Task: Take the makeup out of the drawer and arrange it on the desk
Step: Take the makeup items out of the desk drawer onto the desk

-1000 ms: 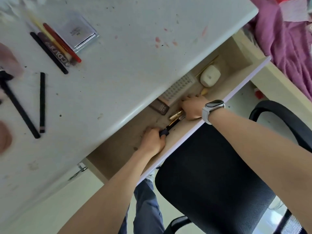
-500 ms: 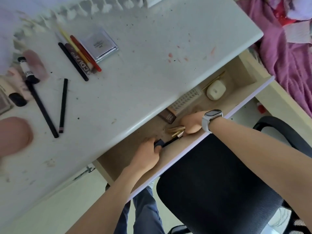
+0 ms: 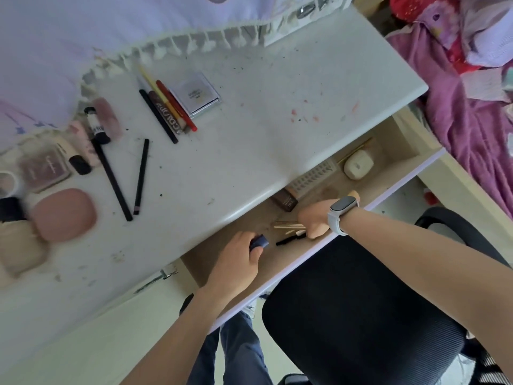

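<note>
step: emptying drawer [image 3: 402,173] | left hand [image 3: 236,262] grip closed on dark tube [image 3: 259,242] | right hand [image 3: 315,219] grip bunching gold sticks [image 3: 288,225] — black pencil [image 3: 288,240] just below | next: lift both to surface [image 3: 263,112] — judgement

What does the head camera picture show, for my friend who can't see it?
Two bare hands reach into an open wooden drawer under a white desk: the left hand grips a small dark blue tube, and the right hand, above a grey smartwatch, holds several thin gold and black sticks. Pencils, compacts and tubes already lie on the desk.
</note>
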A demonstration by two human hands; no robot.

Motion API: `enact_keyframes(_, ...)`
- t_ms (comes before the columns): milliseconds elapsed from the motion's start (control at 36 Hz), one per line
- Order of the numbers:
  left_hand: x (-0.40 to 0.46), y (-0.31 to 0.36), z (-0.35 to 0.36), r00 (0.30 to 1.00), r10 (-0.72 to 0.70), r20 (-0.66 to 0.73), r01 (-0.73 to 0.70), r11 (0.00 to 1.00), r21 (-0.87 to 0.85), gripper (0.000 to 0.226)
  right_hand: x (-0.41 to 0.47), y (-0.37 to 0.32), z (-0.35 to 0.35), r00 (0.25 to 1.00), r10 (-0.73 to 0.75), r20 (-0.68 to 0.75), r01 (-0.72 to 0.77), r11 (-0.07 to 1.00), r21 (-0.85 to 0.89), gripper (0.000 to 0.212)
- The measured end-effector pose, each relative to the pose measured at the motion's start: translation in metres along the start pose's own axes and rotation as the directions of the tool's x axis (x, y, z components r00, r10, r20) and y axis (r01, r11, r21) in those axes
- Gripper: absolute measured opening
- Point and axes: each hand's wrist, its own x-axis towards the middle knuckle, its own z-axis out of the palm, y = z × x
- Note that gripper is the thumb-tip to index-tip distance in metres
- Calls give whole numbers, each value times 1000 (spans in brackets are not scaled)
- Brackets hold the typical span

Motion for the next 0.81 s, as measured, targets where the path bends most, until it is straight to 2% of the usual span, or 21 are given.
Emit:
enact_keyframes(167,-5,4,-13,1000,17,-14,-17,1000,-11,25,-11,-12,2,1000,-20,2,20,999,-30,32)
enact_keyframes(306,-15,7,-28,997,33,-66,-40,992,-116,21,-30,-21,3,997,-45,-69,43,999,-31,23)
enact_keyframes(417,-26,13,-46,992,23,-124,-56,961,-269,14,-51,-28,-2,992,-15,-123,24,997,73,12)
enact_keyframes(500,-32,17,-61,985,-58,-163,-17,905,-424,16,-65,-35,-6,986,-20,-164,55,975,216,11)
enact_keyframes(639,-31,14,-93,952,-205,-229,14,772,-636,18,-86,-47,-14,967,-84,-239,193,854,483,8)
enact_keyframes(722,-27,9,-115,914,-327,-239,40,660,-750,16,-95,-57,-28,947,-96,-307,275,735,620,6)
enact_keyframes(806,-19,2,-138,868,-429,-251,74,611,-788,12,-97,-71,-50,927,-68,-368,336,586,738,5)
